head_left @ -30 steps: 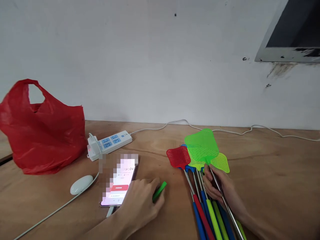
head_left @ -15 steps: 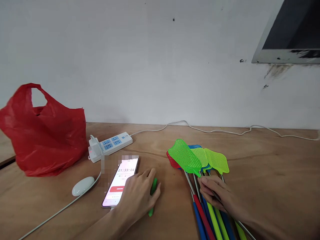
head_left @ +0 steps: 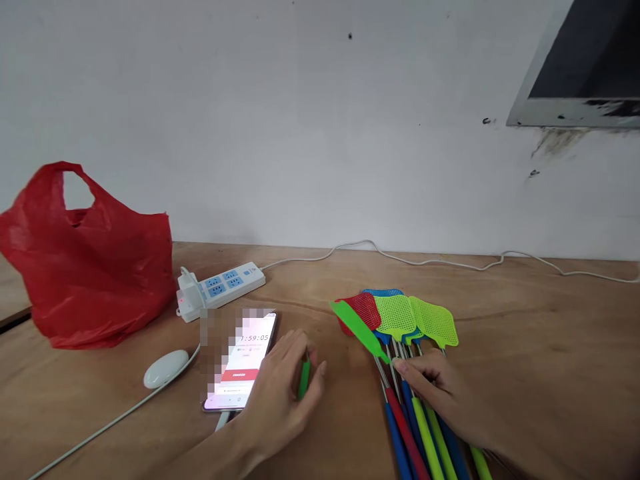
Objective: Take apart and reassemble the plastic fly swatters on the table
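Note:
My right hand (head_left: 435, 383) pinches a bright green fly swatter (head_left: 360, 328) at its neck, its flat head turned nearly edge-on. Beneath it several fly swatters lie fanned together: a red head (head_left: 363, 311), a blue one (head_left: 383, 293) and yellow-green ones (head_left: 433, 321), with coloured handles (head_left: 407, 433) running toward me. My left hand (head_left: 280, 393) is curled beside the phone (head_left: 237, 383), closed around a short green stick-like piece (head_left: 304, 380). Much of that piece is hidden by the fingers and thumb, so its kind is unclear.
On the left stands a red plastic bag (head_left: 105, 280). A white power strip (head_left: 230, 288) lies behind the phone, with its cord (head_left: 400, 258) along the wall. A white oval device (head_left: 166, 369) and a cable (head_left: 115, 420) lie left of the phone.
The bright green swatter has turned from face-on to nearly edge-on, uncovering the red head. My left hand has curled and shifted slightly, hiding more of the green piece's lower end.

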`<state>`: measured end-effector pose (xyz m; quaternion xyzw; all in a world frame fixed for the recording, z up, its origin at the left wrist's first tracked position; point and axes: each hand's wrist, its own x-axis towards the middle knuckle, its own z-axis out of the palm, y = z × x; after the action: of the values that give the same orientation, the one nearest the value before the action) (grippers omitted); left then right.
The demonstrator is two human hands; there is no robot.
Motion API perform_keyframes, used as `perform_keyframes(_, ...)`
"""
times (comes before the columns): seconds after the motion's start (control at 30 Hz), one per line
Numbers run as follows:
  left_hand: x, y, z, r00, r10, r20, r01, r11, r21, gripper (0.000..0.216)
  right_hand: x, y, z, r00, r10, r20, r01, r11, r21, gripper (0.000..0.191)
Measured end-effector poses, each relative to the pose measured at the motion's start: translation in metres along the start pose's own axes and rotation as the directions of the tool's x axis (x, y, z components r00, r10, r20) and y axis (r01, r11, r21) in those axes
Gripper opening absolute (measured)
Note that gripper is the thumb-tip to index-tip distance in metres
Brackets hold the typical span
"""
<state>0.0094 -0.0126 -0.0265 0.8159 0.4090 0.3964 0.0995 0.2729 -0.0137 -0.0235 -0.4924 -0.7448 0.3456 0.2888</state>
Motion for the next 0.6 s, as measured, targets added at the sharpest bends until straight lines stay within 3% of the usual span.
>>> perform_keyframes(0.1, 0.0, -0.003, -0.001, 0.997, -0.071, -0.035, 0.07, 0.997, -0.043, 0.013, 0.002, 0.003, 0.001, 1.0, 0.009, -0.002, -0.009, 0.998, -0.065, 0.057)
perform_keyframes(0.17, 0.0, -0.004, -0.001, 0.998, -0.052, -0.021, 0.051, 0.998, -0.037, 0.011, 0.004, 0.007, 0.002, 0.999, 0.013, -0.05, -0.016, 0.997, -0.07, 0.056)
perform_keyframes(0.27, 0.0, -0.001, 0.0, 0.993, 0.049, 0.109, -0.049, 0.999, 0.002, 0.004, 0.005, 0.01, 0.002, 0.992, 0.013, -0.126, -0.018, 0.999, -0.039, 0.055)
perform_keyframes(0.4, -0.002, 0.003, 0.001, 0.92, 0.14, 0.367, -0.169, 0.985, 0.047, 0.027, 0.007, 0.01, 0.002, 0.984, 0.009, -0.175, -0.009, 1.0, -0.001, 0.053)
perform_keyframes(0.5, -0.004, 0.004, 0.001, 0.877, 0.118, 0.467, -0.197, 0.973, 0.124, 0.042, 0.006, 0.012, 0.004, 0.981, 0.005, -0.196, -0.001, 1.0, 0.017, 0.052)
perform_keyframes(0.6, -0.003, 0.003, 0.002, 0.874, 0.039, 0.484, -0.17, 0.958, 0.23, 0.049, 0.005, 0.014, 0.006, 0.978, -0.01, -0.206, 0.016, 1.0, 0.026, 0.052)
